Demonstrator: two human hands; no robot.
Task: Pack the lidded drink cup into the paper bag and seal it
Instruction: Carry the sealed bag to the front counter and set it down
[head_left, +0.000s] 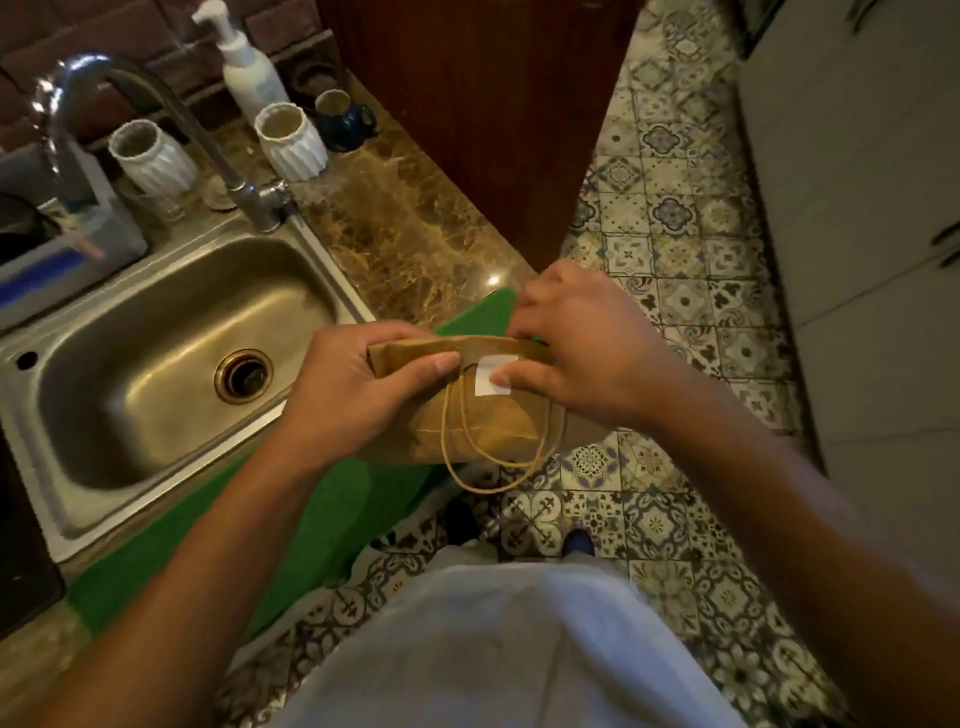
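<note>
The right hand (576, 343) pinches the folded top of the paper bag (467, 421), its thumb pressing a white sticker (493, 375) across the fold. The left hand (363, 384) grips the fold's other end, thumb lying along it. The bag stands on the green mat (322, 514) at the counter's front edge, beside the sink (171, 343), handles (498, 457) hanging toward the person. The fold's long axis runs hand to hand, and the sticker lies under the right thumb (the nearer hand), so smoothing it probably falls there. The cup is hidden, presumably inside.
</note>
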